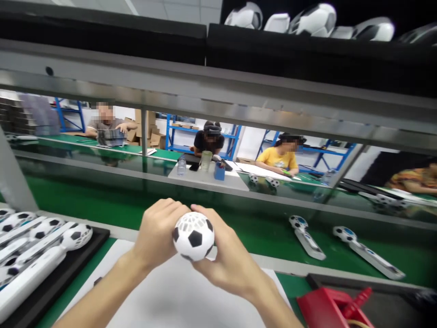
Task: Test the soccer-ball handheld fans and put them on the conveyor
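Observation:
A black-and-white soccer-ball-shaped device, with a slotted grille across its upper part, is held up in front of me over a white sheet. Its far side is hidden, so I cannot tell whether a handle extends behind it. My left hand is closed against the left side, fingers curled over behind it. On the other side my right hand grips it, with one digit below the ball and another behind its top edge.
At left, a black tray bears several white-handled soccer-ball devices. Two similar devices lie on the green conveyor belt. A red bin stands front right. Overhead runs a shelf; co-workers sit across the line.

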Motion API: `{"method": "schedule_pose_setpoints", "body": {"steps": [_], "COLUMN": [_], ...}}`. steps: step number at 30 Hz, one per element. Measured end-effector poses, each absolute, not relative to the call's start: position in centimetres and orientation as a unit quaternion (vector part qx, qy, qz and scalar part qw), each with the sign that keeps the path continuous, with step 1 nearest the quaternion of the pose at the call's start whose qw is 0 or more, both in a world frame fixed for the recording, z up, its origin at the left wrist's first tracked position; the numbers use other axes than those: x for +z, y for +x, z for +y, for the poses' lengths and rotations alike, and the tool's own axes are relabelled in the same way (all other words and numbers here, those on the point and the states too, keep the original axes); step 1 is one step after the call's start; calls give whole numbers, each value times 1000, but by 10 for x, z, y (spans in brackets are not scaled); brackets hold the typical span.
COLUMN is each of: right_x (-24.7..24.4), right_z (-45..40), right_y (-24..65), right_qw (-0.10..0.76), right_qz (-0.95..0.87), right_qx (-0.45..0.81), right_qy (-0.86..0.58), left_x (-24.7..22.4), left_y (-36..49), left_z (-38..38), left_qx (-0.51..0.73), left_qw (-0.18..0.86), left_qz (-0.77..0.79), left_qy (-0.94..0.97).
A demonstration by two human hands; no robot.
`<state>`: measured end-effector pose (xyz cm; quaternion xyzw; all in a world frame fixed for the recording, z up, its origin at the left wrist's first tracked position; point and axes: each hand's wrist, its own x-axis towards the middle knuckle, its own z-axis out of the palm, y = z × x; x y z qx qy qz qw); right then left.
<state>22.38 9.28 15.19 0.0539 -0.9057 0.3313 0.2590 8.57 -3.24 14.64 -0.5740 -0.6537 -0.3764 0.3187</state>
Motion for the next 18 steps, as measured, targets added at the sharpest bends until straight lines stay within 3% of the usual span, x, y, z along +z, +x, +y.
{"method": "schedule_pose_setpoints", "body": {"steps": [9,15,18], "right_x": [149,142,137], "right_z": [92,110,129], "right_y": [214,204,201], "right_qw": [292,307,325], "right_qz": [-886,-864,-867], "right_qx": [357,374,317], "right_qy": [-38,-137,-204], "left_x": [131,127,126], "left_y": [87,85,79], "left_z": [-19,-17,-20], "left_qx": [-275,-233,-228], "left_qw": [129,85,68], "left_qz": [-773,-799,-803], "left_qy": [-558,-548,-546]}}
